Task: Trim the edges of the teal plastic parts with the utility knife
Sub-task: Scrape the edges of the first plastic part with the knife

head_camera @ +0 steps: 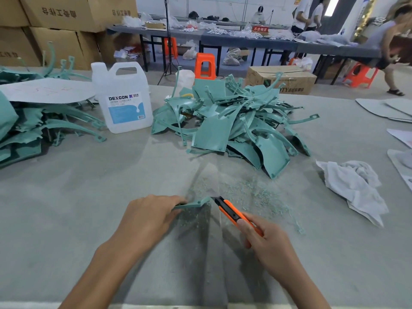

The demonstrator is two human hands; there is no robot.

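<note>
My left hand (148,216) grips a small teal plastic part (194,203) low over the grey table; most of the part is hidden under my fingers. My right hand (266,243) holds an orange and black utility knife (231,214), its tip close to the part's right end. Whether the blade touches the part I cannot tell. Teal shavings (236,190) are scattered on the table just beyond the part. A large heap of teal parts (234,126) lies past my hands, and another pile of teal parts (44,126) sits at the left.
A white DEXCON jug (123,97) stands between the two piles. A crumpled white cloth (354,186) lies at the right, with grey sheets (388,108) beyond it. Cardboard boxes (55,23) are stacked at the back left. An orange stool (205,65) and people are behind the table.
</note>
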